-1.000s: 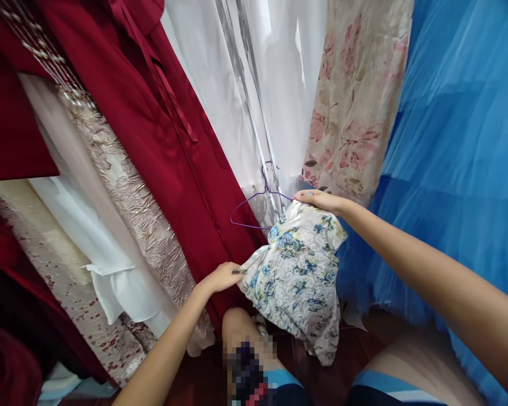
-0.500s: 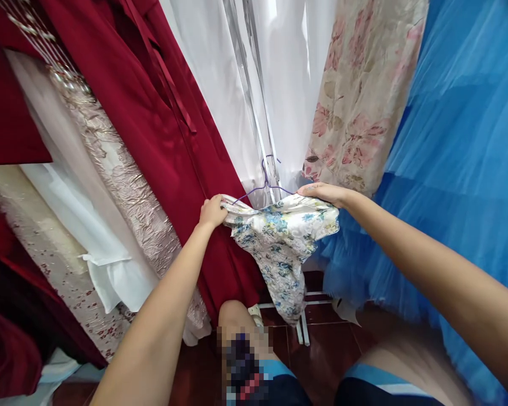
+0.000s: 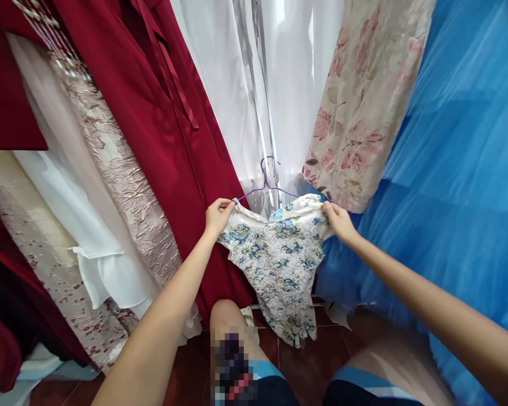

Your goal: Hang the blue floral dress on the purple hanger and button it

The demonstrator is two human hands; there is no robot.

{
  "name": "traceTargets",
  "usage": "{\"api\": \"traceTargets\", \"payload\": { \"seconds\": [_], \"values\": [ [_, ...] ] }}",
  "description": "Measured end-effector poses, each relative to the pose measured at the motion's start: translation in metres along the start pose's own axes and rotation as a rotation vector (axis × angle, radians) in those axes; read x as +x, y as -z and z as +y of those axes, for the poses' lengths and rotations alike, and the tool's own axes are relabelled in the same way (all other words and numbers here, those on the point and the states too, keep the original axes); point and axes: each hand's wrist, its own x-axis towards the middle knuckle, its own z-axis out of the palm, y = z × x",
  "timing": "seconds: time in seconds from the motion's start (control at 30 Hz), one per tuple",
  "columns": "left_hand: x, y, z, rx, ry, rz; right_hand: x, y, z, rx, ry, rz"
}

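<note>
A white dress with a blue and yellow floral pattern (image 3: 281, 259) hangs from a thin purple wire hanger (image 3: 266, 183) in the middle of the head view. My left hand (image 3: 220, 215) pinches the garment's shoulder at the left end of the hanger. At the other shoulder, my right hand (image 3: 339, 220) is closed on the cloth near the hanger's right end. The fabric is spread between both hands, with its lower part hanging narrow towards the floor. The hanger's ends are mostly covered by the cloth.
Long garments hang all round: a dark red dress (image 3: 152, 141) at left, white cloth (image 3: 220, 62) behind, a beige dress with pink flowers (image 3: 364, 124) and a blue tulle dress (image 3: 457, 169) at right. My bent knee (image 3: 225, 313) is below, over the dark red tiled floor (image 3: 296, 372).
The floral garment is now spread wider and hangs flatter, its front showing more fully. My right hand has shifted outward and down to the shoulder's edge; my left hand has moved slightly right.
</note>
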Motion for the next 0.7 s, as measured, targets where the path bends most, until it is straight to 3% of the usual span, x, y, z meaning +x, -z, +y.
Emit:
{"api": "traceTargets", "payload": {
  "seconds": [0.17, 0.3, 0.4, 0.53, 0.7],
  "values": [
    [-0.013, -0.006, 0.009, 0.045, -0.017, 0.122, -0.009, -0.001, -0.002, -0.029, 0.066, 0.109],
    [-0.014, 0.004, 0.020, 0.163, -0.037, 0.147, 0.018, 0.000, -0.029, 0.007, 0.108, 0.172],
    [-0.018, 0.015, 0.018, 0.402, 0.005, 0.081, 0.037, -0.010, -0.055, 0.048, 0.134, 0.164],
    [-0.041, 0.015, 0.000, 0.543, 0.102, -0.083, 0.033, -0.034, -0.092, 0.144, 0.154, 0.032],
    [-0.085, -0.010, -0.021, 0.439, 0.149, -0.216, -0.028, -0.046, -0.128, 0.040, 0.284, -0.228]
  ]
}}
